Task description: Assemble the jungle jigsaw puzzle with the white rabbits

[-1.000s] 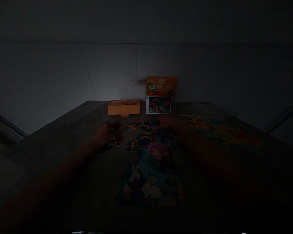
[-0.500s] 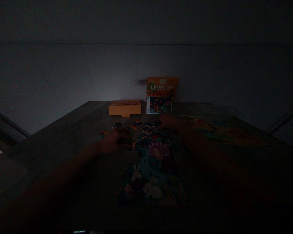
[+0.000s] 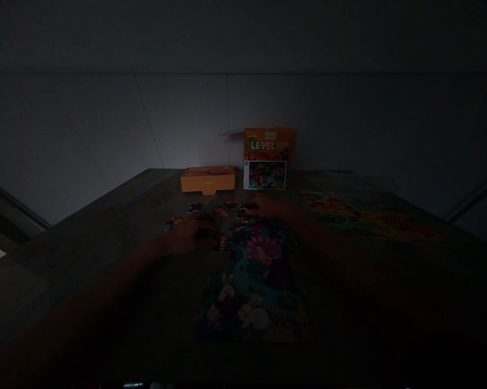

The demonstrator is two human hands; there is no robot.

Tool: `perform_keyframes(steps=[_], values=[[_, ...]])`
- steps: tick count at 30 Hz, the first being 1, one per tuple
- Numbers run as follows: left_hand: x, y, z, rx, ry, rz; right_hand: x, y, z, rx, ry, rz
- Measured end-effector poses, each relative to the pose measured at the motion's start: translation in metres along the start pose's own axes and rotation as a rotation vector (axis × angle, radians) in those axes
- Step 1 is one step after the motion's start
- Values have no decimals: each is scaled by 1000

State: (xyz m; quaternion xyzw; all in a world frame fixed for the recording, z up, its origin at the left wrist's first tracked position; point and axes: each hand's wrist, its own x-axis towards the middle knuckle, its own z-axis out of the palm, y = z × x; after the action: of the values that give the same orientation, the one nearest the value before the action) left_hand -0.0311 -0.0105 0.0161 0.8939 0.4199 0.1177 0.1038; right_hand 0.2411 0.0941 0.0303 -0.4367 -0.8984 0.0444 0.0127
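Dimly lit, the partly built puzzle (image 3: 254, 286) lies flat on the bench (image 3: 114, 216), nearer to the person than both hands, its rabbit end closest and its pink bird reaching up between them. The left hand (image 3: 193, 235) is low with its fingers curled, just beside the puzzle's upper left edge and next to a small group of pieces (image 3: 223, 243); the dark hides whether it grips anything. The right hand (image 3: 268, 206) reaches past the puzzle's far edge to the loose pieces (image 3: 245, 207) there, and I cannot tell whether its fingers are parted or pinching one. That right hand has just slid inward, so the work in hand now centres on those far pieces. Against the first frame, the left hand has also come in closer to the puzzle, leaving the left-hand pieces (image 3: 173, 223) showing beside it and others (image 3: 195, 207) beyond it; against the middle frame it barely differs. Out to the right of the right hand lies a second puzzle picture (image 3: 373, 219). Beyond the hands sit an orange box (image 3: 208, 182), a picture card (image 3: 266, 175) and the upright LEVEL UP! box (image 3: 270, 141).
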Motion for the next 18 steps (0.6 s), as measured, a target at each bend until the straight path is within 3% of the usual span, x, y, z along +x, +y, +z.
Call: perform_keyframes(steps=[18], values=[[0, -7, 4, 11, 13, 2, 0, 2, 2, 65, 26, -24]])
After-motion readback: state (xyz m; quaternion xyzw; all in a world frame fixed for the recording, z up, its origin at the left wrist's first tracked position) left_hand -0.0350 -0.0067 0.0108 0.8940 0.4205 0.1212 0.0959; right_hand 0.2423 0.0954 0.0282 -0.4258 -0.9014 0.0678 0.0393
